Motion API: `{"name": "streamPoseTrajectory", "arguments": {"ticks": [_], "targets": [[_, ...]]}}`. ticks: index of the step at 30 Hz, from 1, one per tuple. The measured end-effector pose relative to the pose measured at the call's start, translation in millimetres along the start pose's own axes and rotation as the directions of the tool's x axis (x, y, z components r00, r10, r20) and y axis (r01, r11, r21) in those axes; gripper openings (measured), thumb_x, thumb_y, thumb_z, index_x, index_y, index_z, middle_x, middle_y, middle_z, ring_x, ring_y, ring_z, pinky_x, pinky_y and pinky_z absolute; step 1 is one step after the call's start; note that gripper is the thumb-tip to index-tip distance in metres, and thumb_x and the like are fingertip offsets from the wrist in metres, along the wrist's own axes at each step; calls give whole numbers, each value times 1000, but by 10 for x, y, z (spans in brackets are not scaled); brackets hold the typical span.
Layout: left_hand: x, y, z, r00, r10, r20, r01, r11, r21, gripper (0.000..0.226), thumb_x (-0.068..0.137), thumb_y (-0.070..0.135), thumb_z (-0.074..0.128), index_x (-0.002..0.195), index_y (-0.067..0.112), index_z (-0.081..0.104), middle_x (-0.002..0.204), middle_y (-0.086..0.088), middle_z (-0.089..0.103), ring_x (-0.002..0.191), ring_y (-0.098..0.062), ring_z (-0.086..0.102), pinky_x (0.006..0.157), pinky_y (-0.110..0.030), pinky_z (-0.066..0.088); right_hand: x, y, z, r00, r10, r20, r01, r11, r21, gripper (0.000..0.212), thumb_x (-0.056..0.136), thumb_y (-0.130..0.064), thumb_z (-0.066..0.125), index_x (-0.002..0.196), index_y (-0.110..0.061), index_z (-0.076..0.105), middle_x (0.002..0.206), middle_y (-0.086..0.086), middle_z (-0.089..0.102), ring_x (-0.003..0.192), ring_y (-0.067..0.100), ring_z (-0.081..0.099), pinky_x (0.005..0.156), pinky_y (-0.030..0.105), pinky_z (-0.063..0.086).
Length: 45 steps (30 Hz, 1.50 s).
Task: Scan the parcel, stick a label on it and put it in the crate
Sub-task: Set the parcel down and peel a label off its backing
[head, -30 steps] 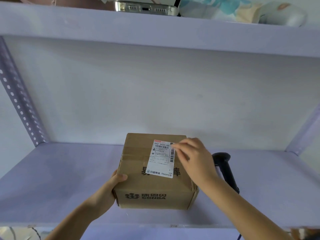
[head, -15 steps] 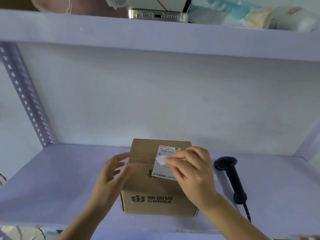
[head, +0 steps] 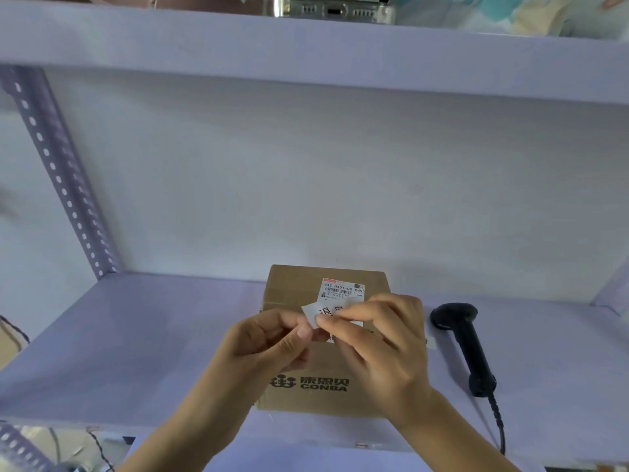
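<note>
A brown cardboard parcel (head: 299, 393) printed CONBA sits on the pale purple shelf (head: 136, 335), with a white shipping sticker (head: 343, 290) on its top. Over the parcel both hands pinch a small white label (head: 316, 310) with black characters. My left hand (head: 269, 338) grips its lower left corner between thumb and forefinger. My right hand (head: 377, 338) holds its right side, fingers curled over it. Most of the label is hidden by my fingers. A black handheld scanner (head: 466, 338) lies on the shelf to the right of the parcel, untouched.
An upper shelf board (head: 306, 56) runs overhead with a phone (head: 333, 10) and soft items on it. A perforated metal upright (head: 61, 172) stands at the left. The scanner's coiled cable (head: 497, 424) trails off the front edge. No crate is in view.
My left hand let go of the parcel's side and came up to the small label. My right hand lifted the label off the parcel top; now both hands pinch it.
</note>
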State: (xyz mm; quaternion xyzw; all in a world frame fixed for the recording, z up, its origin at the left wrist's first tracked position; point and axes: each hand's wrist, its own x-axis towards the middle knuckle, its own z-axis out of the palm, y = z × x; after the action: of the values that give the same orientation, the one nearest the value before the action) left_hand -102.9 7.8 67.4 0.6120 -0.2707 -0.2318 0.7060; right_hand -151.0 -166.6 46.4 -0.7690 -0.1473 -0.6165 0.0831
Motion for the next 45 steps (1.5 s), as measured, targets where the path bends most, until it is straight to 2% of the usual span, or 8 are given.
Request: {"name": "streamPoseTrajectory", "arguments": {"ticks": [9,17,22,29,34,37,40,45], "targets": [[-27,7,15,999,30,-29,-32,998,-57,26,76,34,71,84,9,72,80,-2,73,71,-11,59,79,-30,55,26,-59,-23,1000,20,17,-20,1000,9,14,93,-13,64,94,-23,73,77,-2,74,78,16,51,73,32,41],[-46,-3,74,996,67,-63,-72,995,-70,32,72,35,66,83,5,70,74,-5,68,70,-13,60,72,-19,55,13,-80,-68,998,49,27,-49,999,-10,15,86,-8,70,84,-16,82,76,-2,74,77,16,53,70,33,42],[-47,-7,128,992,85,-89,-89,995,-46,28,86,26,69,94,0,68,97,-28,68,79,-18,62,81,-29,52,-12,-104,-81,993,104,52,-106,993,45,17,91,-10,65,98,-24,72,77,-2,72,76,16,55,76,28,39],[-42,-34,143,972,181,-149,-173,983,66,22,78,33,62,78,12,69,70,-1,67,66,-9,60,63,-12,49,25,-191,-129,916,306,261,-368,899,238,13,81,-12,70,92,-14,77,86,-6,72,83,12,61,74,32,50],[-33,-74,146,954,237,-182,-194,954,229,16,80,35,66,74,20,67,67,-4,66,68,-25,60,68,-45,48,56,-266,-179,789,478,385,-595,751,287,19,82,-34,69,89,-20,78,86,-15,74,86,0,60,78,20,48],[-45,-80,162,946,264,-188,-203,934,293,18,77,42,62,72,24,66,64,3,65,67,-34,58,64,-45,47,59,-266,-186,771,498,398,-618,735,277,11,80,-26,74,88,-19,79,83,-14,74,82,-4,57,75,11,44],[-47,-76,178,948,259,-186,-195,932,305,14,80,35,62,73,23,66,64,5,66,64,-18,61,66,-41,47,52,-259,-205,778,495,386,-610,742,278,12,79,-25,75,86,-17,79,81,-11,74,79,-9,54,73,9,42],[-54,-70,225,948,254,-193,-190,935,299,13,81,28,59,70,24,66,60,8,64,62,-11,57,64,-36,44,40,-252,-226,788,483,381,-597,751,283,21,82,-33,68,85,-16,79,80,-10,74,78,-1,56,72,16,46]]}}
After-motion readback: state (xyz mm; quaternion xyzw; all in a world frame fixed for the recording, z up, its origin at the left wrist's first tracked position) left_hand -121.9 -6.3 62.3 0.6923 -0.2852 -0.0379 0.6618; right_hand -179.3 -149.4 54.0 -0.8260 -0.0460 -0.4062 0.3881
